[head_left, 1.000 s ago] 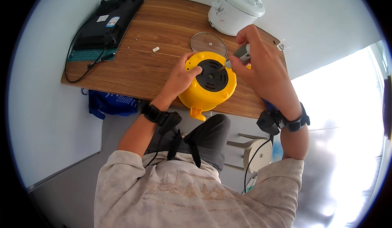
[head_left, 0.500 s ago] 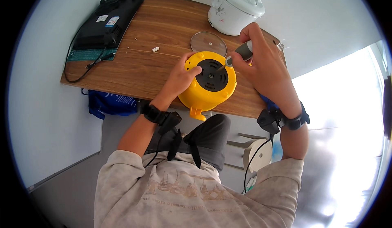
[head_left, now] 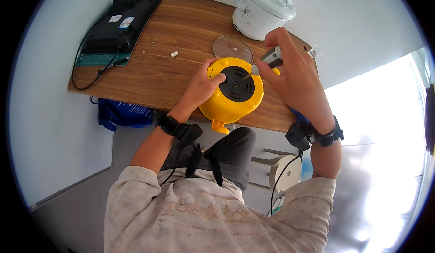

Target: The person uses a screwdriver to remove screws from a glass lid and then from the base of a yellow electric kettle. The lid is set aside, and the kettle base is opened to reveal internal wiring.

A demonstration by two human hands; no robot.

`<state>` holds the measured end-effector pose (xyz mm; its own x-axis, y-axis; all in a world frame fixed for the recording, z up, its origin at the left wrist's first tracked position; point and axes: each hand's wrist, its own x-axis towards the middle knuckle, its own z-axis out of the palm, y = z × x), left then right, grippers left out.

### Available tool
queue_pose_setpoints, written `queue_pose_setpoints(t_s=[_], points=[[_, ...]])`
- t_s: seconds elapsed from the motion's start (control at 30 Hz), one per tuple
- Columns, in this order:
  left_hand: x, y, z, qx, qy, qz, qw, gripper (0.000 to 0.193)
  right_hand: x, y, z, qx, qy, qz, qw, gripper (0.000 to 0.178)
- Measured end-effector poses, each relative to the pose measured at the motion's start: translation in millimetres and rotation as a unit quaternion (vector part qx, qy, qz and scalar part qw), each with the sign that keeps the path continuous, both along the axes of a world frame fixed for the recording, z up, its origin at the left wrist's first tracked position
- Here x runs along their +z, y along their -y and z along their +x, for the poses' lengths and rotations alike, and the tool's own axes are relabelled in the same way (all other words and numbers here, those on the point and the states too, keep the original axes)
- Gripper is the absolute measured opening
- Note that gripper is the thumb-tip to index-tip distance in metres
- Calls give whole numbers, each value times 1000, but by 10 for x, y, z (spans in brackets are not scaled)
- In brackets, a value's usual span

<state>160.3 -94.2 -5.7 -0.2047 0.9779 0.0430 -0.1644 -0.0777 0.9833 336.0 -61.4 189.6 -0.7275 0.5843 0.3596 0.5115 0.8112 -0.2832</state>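
A yellow pot-shaped appliance (head_left: 226,111) is tipped so that its underside faces me, over the table's front edge. Its base has a black vented disc (head_left: 245,92) with a small fastener in the middle. My left hand (head_left: 201,87) is closed on the appliance's left rim, the thumb pressed on the disc. In my right hand (head_left: 299,76) is a grey screwdriver (head_left: 272,58), gripped by its handle and slanting down to the left. Its shaft points into the disc's centre; whether the tip touches the fastener I cannot tell.
Behind the appliance lies a glass lid (head_left: 226,49), with a white rice cooker (head_left: 263,19) at the back right. A small white piece (head_left: 174,54) rests mid-table. At left, a black flat device (head_left: 108,31) with a cable sits on a green mat (head_left: 86,60). Below stands a stool (head_left: 287,173).
The screwdriver's handle shows a different side, turned within my right fingers. My left hand keeps its hold on the appliance, and the whole view has shifted slightly.
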Motion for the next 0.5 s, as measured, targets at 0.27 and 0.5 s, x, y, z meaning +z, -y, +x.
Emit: queue_pose_setpoints(t_s=[0.27, 0.5], points=[[14, 0, -3, -5, -10, 6, 1000, 51, 42, 64, -47, -32, 73, 63, 995, 24], [57, 30, -4, -6, -8, -17, 1000, 52, 23, 1, -36, -7, 32, 22, 999, 28]])
